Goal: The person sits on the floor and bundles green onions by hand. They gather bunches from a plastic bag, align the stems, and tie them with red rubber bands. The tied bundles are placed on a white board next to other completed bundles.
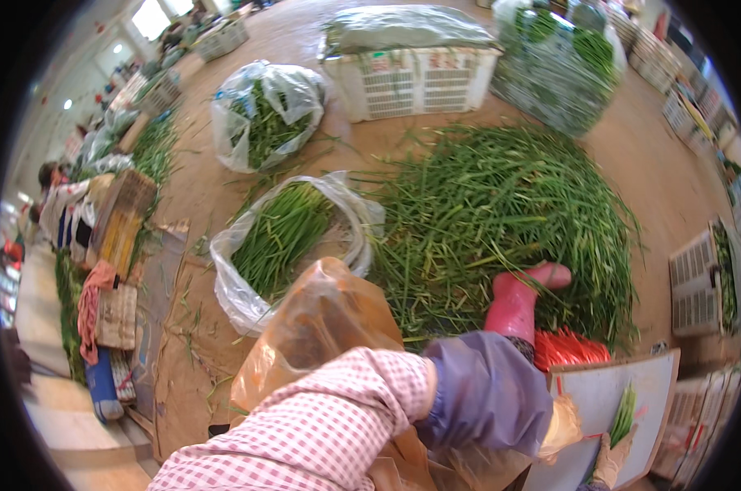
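My right hand (613,459), in a pale glove, is at the lower right with its fingers around a small bundle of green stalks (623,414), chive-like, above a white board (643,393). My left hand (559,428), also gloved, reaches across my body to the board's left side. A thin red strip (591,436) lies at its fingers; whether they grip it cannot be seen. A checked sleeve and a purple sleeve cover (487,393) are on my left arm. Red plastic ties (568,350) lie in a bunch just beyond the board.
A large heap of loose green stalks (505,202) covers the floor ahead, with a pink boot (512,304) against it. An open plastic bag (241,307) holds aligned stalks. Further off stand another filled bag (266,116), a white crate (416,83) and a wrapped bundle (554,73).
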{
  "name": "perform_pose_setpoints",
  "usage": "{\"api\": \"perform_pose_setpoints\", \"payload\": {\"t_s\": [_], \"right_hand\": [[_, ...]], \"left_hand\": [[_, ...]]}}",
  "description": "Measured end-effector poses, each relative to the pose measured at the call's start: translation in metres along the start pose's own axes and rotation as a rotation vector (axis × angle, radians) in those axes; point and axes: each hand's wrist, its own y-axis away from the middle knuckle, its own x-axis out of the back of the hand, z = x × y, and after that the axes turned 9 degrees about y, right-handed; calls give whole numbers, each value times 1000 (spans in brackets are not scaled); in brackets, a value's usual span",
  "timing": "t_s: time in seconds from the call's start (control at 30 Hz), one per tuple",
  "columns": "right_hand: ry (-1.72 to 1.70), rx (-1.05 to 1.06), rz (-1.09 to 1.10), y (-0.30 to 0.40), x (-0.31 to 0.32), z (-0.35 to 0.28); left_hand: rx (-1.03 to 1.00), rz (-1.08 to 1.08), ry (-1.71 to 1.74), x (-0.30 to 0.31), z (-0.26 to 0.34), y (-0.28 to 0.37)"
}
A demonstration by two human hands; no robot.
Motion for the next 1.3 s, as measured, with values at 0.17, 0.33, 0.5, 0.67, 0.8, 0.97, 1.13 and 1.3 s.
{"api": "perform_pose_setpoints", "payload": {"t_s": [0.17,0.33,0.5,0.67,0.8,0.97,1.13,1.3], "right_hand": [[-64,374,360,-43,29,-80],[-600,855,-330,-37,45,-335],[-806,915,-1041,22,-36,-583],[-960,666,-1214,44,-165,-742],[-1085,405,-1136,49,-259,-817],[-1408,171,-1159,44,-309,-854],[-1532,121,-1094,43,-326,-867],[-1374,143,-1220,29,-317,-858]], "left_hand": [[239,74,315,139,-31,215],[661,878,430,150,-152,443],[1350,1369,319,54,-248,622],[1305,1255,-120,38,-331,650],[1246,1112,-414,44,-381,653],[1360,1065,-445,22,-424,651],[1357,1098,-400,28,-425,630],[1518,944,-312,47,-422,619]]}}
